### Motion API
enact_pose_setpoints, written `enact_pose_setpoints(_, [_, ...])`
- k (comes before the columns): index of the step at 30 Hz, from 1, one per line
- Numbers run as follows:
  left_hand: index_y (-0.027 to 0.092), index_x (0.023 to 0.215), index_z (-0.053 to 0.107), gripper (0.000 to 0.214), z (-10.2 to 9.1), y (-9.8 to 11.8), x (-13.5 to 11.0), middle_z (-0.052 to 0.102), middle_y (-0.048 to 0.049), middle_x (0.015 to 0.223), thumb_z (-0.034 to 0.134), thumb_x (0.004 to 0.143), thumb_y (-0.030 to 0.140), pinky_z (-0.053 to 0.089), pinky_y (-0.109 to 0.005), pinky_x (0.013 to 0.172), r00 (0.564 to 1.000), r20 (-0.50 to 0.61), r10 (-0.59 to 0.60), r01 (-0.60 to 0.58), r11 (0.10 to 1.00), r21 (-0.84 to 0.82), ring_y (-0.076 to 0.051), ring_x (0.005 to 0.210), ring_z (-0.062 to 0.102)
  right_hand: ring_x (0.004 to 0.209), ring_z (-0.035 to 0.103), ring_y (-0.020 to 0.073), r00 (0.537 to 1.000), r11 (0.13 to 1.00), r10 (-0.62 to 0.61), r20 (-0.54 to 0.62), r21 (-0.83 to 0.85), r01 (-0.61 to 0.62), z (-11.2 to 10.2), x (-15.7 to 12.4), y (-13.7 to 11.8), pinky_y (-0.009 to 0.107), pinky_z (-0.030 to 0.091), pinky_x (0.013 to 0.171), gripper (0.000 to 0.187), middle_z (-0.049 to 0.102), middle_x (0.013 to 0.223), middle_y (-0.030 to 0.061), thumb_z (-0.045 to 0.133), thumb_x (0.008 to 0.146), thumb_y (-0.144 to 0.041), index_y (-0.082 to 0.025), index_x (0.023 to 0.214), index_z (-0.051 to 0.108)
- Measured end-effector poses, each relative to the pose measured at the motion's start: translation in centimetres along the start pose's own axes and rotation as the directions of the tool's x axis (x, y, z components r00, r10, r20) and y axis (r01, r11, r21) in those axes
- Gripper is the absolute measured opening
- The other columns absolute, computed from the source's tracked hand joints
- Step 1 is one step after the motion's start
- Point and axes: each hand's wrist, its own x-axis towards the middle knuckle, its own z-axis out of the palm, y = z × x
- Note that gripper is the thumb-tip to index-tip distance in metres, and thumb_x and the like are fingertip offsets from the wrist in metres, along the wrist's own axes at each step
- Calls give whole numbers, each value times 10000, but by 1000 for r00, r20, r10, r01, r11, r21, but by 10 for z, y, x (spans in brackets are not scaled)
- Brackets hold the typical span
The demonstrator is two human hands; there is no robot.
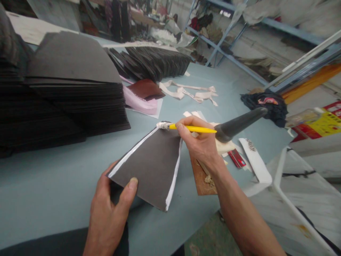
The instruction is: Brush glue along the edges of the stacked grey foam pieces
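My left hand (pixel 113 202) grips the near edge of a dark grey flat panel (pixel 149 160), thumb on top and fingers beneath. White paste runs in a strip along the panel's left edge and another along its right edge. Between the fingers of my right hand (pixel 198 140) is a yellow-handled brush (pixel 195 128), held in a pinch. Its bristles, thick with white paste, touch the panel's far left corner. The panel is tilted above the blue-grey table (pixel 80 192). My left fingers under the panel are mostly hidden.
Tall stacks of dark panels (pixel 77 103) stand at left, with a fanned row (pixel 157 60) behind. Pink cloth (pixel 140 101), a brown piece (pixel 146 89) and pale strips (pixel 190 92) lie beyond. At right are a dark cone-shaped object (pixel 239 124), a brown board (pixel 201 179) and a white holder (pixel 255 160).
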Motion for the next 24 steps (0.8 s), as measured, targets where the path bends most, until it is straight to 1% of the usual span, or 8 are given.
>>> enact_pose_setpoints(3, [280,1395,651,842,-2,-5,1,745,-82,1241,644,795,871,581,-573,1126,999,30,16,-17,1000,20,-376,1166,697,717,608,138,1000,1000,4,-5,-2,-4,-1,1,4,259,481,634,160,707,780,-17,685,977,-317,-225,862,746])
enact_pose_setpoints(6, [289,1408,644,834,-3,-7,1,750,-74,1223,644,807,867,597,-555,1105,999,30,19,-20,999,27,-368,1148,705,719,605,137,1000,1000,3,-18,4,-3,-2,2,7,262,481,642,170,706,788,-16,682,988,-317,-225,862,749])
enact_pose_setpoints(10, [277,1379,658,838,-3,-3,0,753,-81,1190,636,794,877,600,-553,1098,1000,17,20,-20,999,25,-372,1145,709,688,577,128,999,1000,-20,-37,-3,20,-3,4,10,260,464,627,163,683,765,-24,688,983,-299,-224,848,741])
enact_pose_setpoints(15, [266,1353,659,854,0,5,-1,755,-89,1175,628,765,886,594,-574,1100,1000,-2,8,-8,1000,0,-384,1141,710,677,566,131,998,1000,-9,-54,-29,8,-5,5,12,267,454,614,164,675,753,-19,676,971,-307,-220,846,737])
enact_pose_setpoints(19, [261,1310,678,853,0,6,0,756,-91,1159,630,742,896,593,-582,1100,999,-32,9,-9,1000,1,-389,1141,706,633,527,115,997,1000,-1,-77,-17,0,-6,7,13,265,423,588,175,647,719,-31,678,961,-318,-213,828,720])
enact_pose_setpoints(24, [259,1326,668,808,0,4,1,757,-86,1163,641,784,858,616,-542,1079,999,-3,41,-41,999,-3,-369,1145,714,634,531,108,989,1000,14,-145,-7,-15,-7,9,19,257,415,584,184,647,715,-35,688,950,-334,-207,819,714])
